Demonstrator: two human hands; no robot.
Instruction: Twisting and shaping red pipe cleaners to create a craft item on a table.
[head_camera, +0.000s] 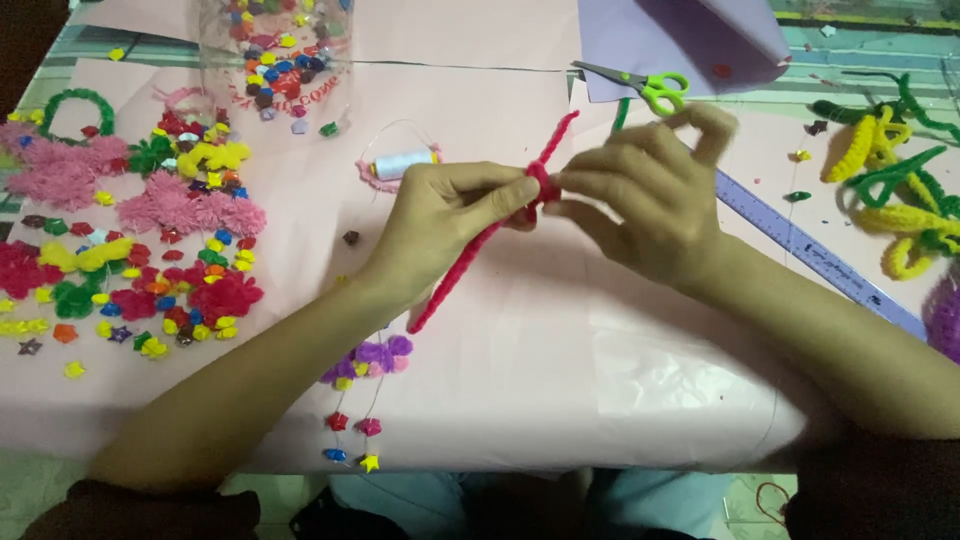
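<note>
While both hands meet at the centre of the frame, the left hand (440, 215) pinches a red pipe cleaner (470, 255) near its twisted middle, and the right hand (645, 195) grips the same twist from the other side. A thread spool (403, 163) lies just above them, green scissors (640, 85) upper right, coloured beads (150, 290) at left.

A clear plastic jar (275, 45) stands at the far left of the pink-covered counter (560, 340), filled with small colourful stars, pink printing across its lower wall. No other package, sign or screen appears in view.
</note>
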